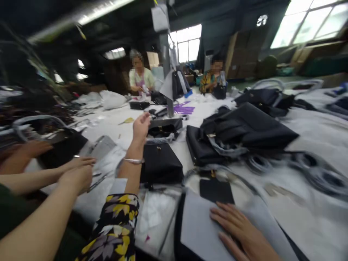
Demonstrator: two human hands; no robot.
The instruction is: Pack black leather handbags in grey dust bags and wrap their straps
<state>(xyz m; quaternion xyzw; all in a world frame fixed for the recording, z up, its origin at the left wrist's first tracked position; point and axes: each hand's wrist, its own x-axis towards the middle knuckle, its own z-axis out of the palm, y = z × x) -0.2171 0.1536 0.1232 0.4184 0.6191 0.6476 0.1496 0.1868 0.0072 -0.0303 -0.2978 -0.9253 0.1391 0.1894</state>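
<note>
My left hand (141, 127), below a floral sleeve and a silver bracelet, is raised over the table beside an open black bag (164, 127). Its fingers are pinched together; anything between them is too small to name. Under that wrist's right side stands another black bag (161, 163). My right hand (239, 226) lies with spread fingers on a grey sheet (201, 224), which covers a dark bag at the near edge. Beyond the sheet are a wrapped handle (250, 183) and a black flap (216, 190).
Co-workers' hands (77, 174) reach in from the left near a black bag (63, 145). More black bags (250, 127) lie on the right. A post (167, 72) rises mid-table near purple strips (185, 108). Two people sit across the table.
</note>
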